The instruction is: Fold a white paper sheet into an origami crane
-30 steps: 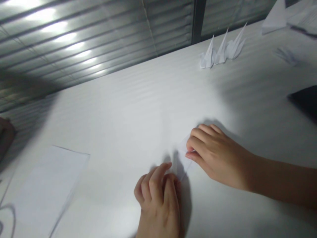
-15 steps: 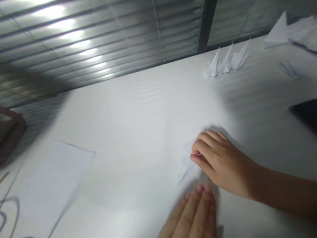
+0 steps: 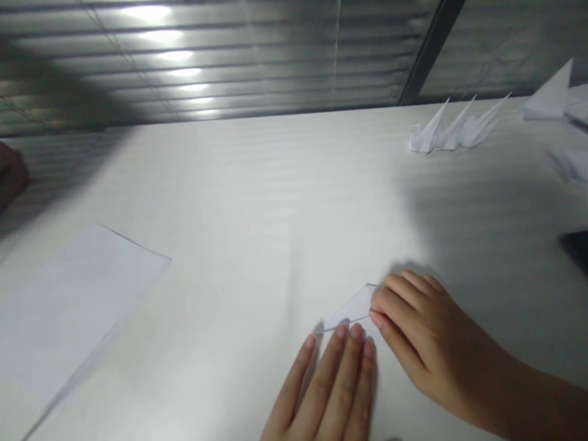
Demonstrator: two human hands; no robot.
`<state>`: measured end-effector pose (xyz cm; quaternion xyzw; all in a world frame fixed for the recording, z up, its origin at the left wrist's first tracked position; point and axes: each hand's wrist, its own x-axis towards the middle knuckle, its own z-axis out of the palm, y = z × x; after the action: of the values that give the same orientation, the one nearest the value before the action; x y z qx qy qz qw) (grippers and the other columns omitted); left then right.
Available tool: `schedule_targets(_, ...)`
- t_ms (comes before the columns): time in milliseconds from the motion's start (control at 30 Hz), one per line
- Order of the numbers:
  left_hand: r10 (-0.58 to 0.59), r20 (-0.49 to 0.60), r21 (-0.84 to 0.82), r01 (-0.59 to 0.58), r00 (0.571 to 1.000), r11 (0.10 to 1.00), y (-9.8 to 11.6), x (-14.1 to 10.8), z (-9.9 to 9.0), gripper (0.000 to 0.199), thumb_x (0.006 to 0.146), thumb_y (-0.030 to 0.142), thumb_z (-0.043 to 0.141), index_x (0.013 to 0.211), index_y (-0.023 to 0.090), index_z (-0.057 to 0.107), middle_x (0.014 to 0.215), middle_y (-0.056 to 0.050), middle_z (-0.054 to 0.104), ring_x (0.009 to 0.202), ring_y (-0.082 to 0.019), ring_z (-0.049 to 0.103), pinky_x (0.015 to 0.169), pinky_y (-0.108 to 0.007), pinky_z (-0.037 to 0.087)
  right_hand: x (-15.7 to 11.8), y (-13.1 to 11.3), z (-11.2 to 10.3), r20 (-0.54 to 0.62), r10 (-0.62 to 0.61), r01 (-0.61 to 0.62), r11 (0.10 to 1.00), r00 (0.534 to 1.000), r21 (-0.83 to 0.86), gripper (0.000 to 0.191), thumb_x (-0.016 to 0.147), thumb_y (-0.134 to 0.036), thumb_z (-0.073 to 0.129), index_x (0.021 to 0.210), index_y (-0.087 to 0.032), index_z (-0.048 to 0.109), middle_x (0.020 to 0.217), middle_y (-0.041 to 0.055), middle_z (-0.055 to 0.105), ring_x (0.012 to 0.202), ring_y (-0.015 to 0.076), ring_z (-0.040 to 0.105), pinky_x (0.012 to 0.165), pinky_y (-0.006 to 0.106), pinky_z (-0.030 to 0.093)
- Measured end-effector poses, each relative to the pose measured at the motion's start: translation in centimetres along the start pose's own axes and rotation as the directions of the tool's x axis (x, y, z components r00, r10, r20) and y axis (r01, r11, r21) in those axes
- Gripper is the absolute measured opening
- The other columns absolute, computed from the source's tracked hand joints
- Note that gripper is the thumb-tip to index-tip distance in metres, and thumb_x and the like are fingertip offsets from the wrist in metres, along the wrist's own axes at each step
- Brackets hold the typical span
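A small folded piece of white paper (image 3: 351, 309) lies on the white table in front of me. My left hand (image 3: 328, 386) rests at its near edge, fingers stretched out and flat, the tips on the paper. From the right, my right hand (image 3: 420, 334) pinches the paper's right end between thumb and curled forefinger. That end is hidden under the fingers. A crease line runs across the paper just above my left fingertips.
Three folded paper cranes (image 3: 452, 128) stand in a row near the table's back edge. Right of them stands a white paper triangle (image 3: 551, 95). Paper sheets (image 3: 82, 300) lie at the left. A dark flat object (image 3: 576, 248) is at the right edge. Window blinds (image 3: 257, 58) border the back.
My left hand has moved up and left onto the paper, its fingers spreading. The paper has turned and now points left. The whole view has tilted and shifted.
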<state>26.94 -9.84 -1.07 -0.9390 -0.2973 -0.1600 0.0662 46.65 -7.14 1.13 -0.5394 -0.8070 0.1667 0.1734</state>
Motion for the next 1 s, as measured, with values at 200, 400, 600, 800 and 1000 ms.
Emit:
schedule_targets(200, -0.039, -0.131, 0.064, 0.048, 0.991, 0.997, 0.6, -0.2, 1.7, 0.034, 0.095, 0.020, 0.035, 0.115, 0.017, 0.063, 0.123, -0.002, 0.063, 0.127, -0.023, 0.046, 0.115, -0.038, 0.026, 0.0, -0.1, 0.0, 0.029, 0.013, -0.012, 1.000, 0.999, -0.007, 0.021, 0.090, -0.010, 0.037, 0.074, -0.020, 0.045, 0.075, 0.0021, 0.047, 0.071, 0.0194, 0.040, 0.067, 0.034, 0.028)
schedule_targets(400, -0.054, -0.129, 0.064, 0.062, 0.990, 0.996, 0.7, -0.3, 1.5, 0.031, 0.093, 0.023, 0.042, 0.115, 0.016, 0.062, 0.124, -0.004, 0.062, 0.130, -0.023, 0.044, 0.116, -0.038, 0.025, 0.0, -0.2, 0.1, 0.024, 0.015, -0.014, 0.999, 1.000, -0.034, 0.021, 0.088, -0.008, 0.036, 0.072, -0.020, 0.044, 0.074, 0.0023, 0.047, 0.070, 0.0199, 0.039, 0.066, 0.034, 0.028)
schedule_targets(600, -0.013, -0.102, 0.074, 0.020, 0.995, 0.997, 0.5, -0.3, 1.4, 0.031, 0.092, 0.024, 0.044, 0.116, 0.016, 0.061, 0.126, -0.005, 0.060, 0.129, -0.024, 0.043, 0.117, -0.039, 0.022, 0.0, -0.2, 0.0, 0.001, 0.017, -0.017, 0.999, 1.000, -0.047, 0.022, 0.090, -0.010, 0.036, 0.072, -0.020, 0.044, 0.073, 0.0020, 0.047, 0.069, 0.0200, 0.039, 0.066, 0.034, 0.027)
schedule_targets(800, -0.026, -0.104, 0.092, 0.036, 0.994, 0.995, 0.4, 0.4, 1.1, 0.036, 0.095, 0.032, 0.039, 0.117, 0.014, 0.062, 0.126, -0.006, 0.060, 0.127, -0.025, 0.045, 0.116, -0.040, 0.021, -0.5, 0.7, -0.4, -0.007, 0.057, -0.057, 0.998, 0.998, -0.020, 0.013, 0.090, -0.014, 0.043, 0.079, -0.019, 0.047, 0.077, 0.0011, 0.048, 0.074, 0.0190, 0.043, 0.070, 0.034, 0.029)
schedule_targets(1000, 0.040, 0.115, -0.017, -0.038, 0.993, 0.999, -0.8, 1.7, -0.6, 0.055, 0.092, 0.055, 0.039, 0.120, 0.012, 0.060, 0.125, -0.004, 0.062, 0.118, -0.021, 0.052, 0.117, -0.035, 0.016, -0.5, 1.8, -0.8, 0.088, 0.058, -0.060, 0.998, 0.994, 0.021, 0.013, 0.092, -0.017, 0.046, 0.080, -0.020, 0.051, 0.084, 0.0026, 0.051, 0.079, 0.0196, 0.045, 0.073, 0.034, 0.032)
